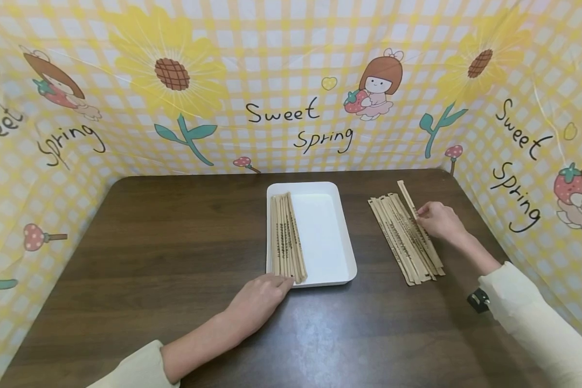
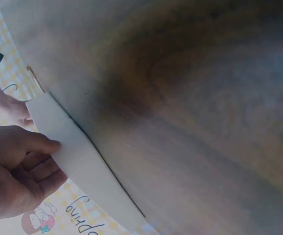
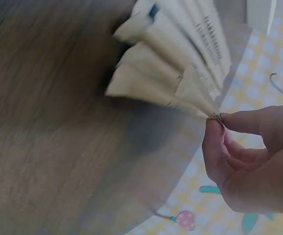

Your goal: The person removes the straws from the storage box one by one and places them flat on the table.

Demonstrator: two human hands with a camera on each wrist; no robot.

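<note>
A white tray (image 1: 325,231) holds a row of slim brown paper-wrapped sticks (image 1: 283,237) along its left side. My left hand (image 1: 262,299) grips its near rim by the left corner; in the left wrist view the thumb lies over the outer wall (image 2: 82,147) and the curled fingertips are hidden behind the rim. To the right, a fanned pile of the same wrapped sticks (image 1: 400,242) lies on the table. My right hand (image 1: 441,220) pinches one paper-wrapped stick (image 1: 407,199) between thumb and forefinger at the pile's right side. What is inside the wrappers is hidden.
The dark wooden table (image 1: 174,242) is bounded by a yellow checked cloth (image 1: 281,70) at the back and both sides. Bare table separates the tray from the pile. A small black device (image 1: 478,300) shows at the right wrist.
</note>
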